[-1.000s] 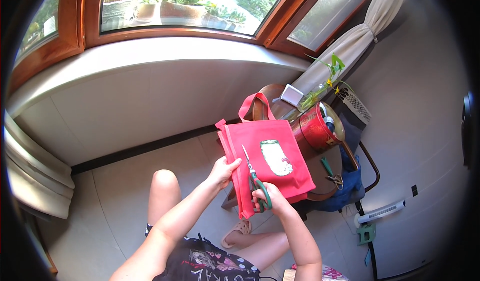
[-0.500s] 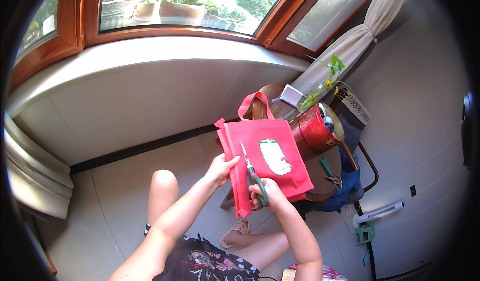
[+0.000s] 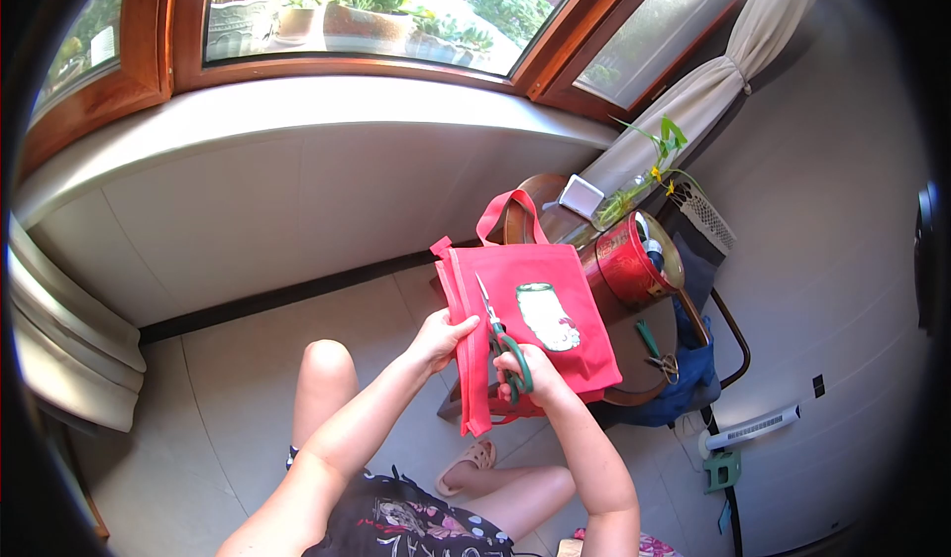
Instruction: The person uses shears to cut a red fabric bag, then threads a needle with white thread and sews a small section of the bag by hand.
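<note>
A red fabric tote bag [image 3: 584, 304] with a white and green picture on its front hangs in front of me, one handle loop standing up at its top. My left hand [image 3: 443, 340] pinches the bag's left side edge, thumb on the front. In my right hand [image 3: 530, 371] are green-handled scissors [image 3: 509, 351], with fingers through the handles. Their blades point up and away, lying over the bag's front near its left edge. The blades look closed or nearly so.
Behind the bag is a small wooden table [image 3: 651, 327] with a red round tin [image 3: 624, 262], a white square-faced object [image 3: 581, 196], a plant in a glass vase [image 3: 624, 200] and a green-handled tool [image 3: 647, 337]. Blue cloth [image 3: 684, 379] hangs beside it. A white tower fan [image 3: 753, 426] is at right.
Almost nothing differs. The whole view has shifted slightly, and the scissors and both hands keep their places on the bag.
</note>
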A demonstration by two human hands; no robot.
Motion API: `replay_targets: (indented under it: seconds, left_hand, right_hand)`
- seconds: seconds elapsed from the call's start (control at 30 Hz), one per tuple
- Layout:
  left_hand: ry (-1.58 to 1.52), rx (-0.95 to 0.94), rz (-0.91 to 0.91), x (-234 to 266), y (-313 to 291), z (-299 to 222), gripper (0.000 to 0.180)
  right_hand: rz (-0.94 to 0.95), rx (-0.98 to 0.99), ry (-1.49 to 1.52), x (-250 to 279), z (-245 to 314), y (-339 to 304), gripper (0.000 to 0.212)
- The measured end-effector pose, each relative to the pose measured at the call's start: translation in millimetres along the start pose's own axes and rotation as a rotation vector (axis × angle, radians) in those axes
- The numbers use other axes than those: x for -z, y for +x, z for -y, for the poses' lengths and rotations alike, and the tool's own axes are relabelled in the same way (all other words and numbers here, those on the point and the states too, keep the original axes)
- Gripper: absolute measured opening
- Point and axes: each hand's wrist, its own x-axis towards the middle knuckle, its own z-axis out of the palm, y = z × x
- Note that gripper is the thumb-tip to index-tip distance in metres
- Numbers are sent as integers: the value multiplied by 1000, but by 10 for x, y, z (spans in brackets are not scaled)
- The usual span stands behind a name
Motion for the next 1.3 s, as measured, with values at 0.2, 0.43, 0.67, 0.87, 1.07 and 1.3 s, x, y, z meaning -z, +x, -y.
replay_targets:
  seconds: [0.2,0.43,0.67,0.87,1.07,1.3]
  left_hand:
    - [3,6,-7,39,29,-27,27]
    - [11,17,-15,8,-28,-9,24]
    - [15,11,-7,81,-20,21,29]
    - [-209,170,107,87,126,-169,36]
    - [-219,-46,50,168,497,-359,31]
    - [-338,-13,27,218,499,-256,28]
  right_hand:
    - [-28,27,-23,-16,-34,80,17]
    - [-6,27,85,-16,18,164,18]
    - [-50,62,-13,-82,37,154,16]
    - [-79,79,22,-65,-47,88,14]
    - [-53,84,32,-58,-138,77,14]
    - [-2,43,61,-54,-173,116,15]
